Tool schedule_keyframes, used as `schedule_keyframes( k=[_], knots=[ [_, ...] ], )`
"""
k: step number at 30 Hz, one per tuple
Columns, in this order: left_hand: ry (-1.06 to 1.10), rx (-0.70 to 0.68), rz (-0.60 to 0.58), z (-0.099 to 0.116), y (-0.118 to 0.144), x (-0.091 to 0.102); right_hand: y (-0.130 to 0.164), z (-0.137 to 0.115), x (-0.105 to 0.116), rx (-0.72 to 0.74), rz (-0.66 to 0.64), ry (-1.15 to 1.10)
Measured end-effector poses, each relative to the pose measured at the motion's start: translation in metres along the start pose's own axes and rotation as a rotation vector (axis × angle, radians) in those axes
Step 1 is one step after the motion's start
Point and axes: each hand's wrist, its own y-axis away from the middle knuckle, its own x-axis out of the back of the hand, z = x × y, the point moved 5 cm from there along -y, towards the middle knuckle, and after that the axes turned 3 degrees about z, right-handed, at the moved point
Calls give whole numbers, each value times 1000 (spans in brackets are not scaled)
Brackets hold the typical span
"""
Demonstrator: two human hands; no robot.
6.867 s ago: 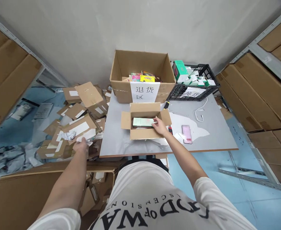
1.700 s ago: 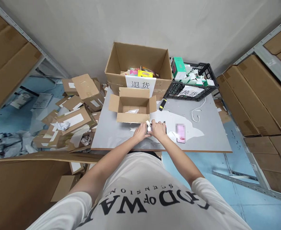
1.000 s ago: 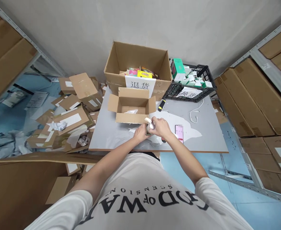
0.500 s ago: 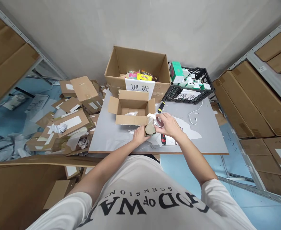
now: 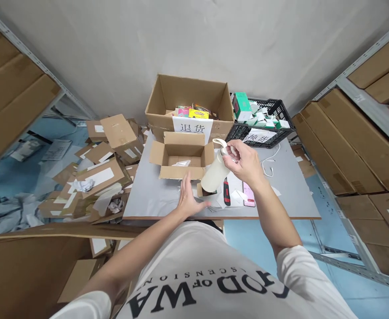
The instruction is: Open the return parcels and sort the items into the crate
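Above table: bottle (image 5: 215, 172) tilted, seemingly neck up-right

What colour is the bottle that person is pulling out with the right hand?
Cream white, with a silvery top, seen in the head view: the bottle is held by the right hand.

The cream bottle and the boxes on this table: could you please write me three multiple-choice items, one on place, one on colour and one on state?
1. Where is the red-and-black tool?
A. On the grey table, left of the pink phone
B. Inside the black crate
C. On the floor

2. What colour is the bottle held by the right hand?
A. Green
B. Cream
C. Blue

3. How is the small cardboard box?
A. Taped shut
B. Crushed flat
C. Open, flaps spread

Answers:
1. A: the red-and-black tool lies on the grey table beside the pink phone.
2. B: the right hand grips the bottle by its neck.
3. C: the small cardboard box shows its inside.
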Motion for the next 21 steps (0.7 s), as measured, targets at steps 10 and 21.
schedule_keyframes(
  k=[10, 21],
  knots=[
    [333, 195, -70, 27, -6, -1, 20, 29, -51, -332, -76, -265],
    [1286, 495, -489, 37, 9, -12, 77, 41, -103, -718, -46, -1268]
  ],
)
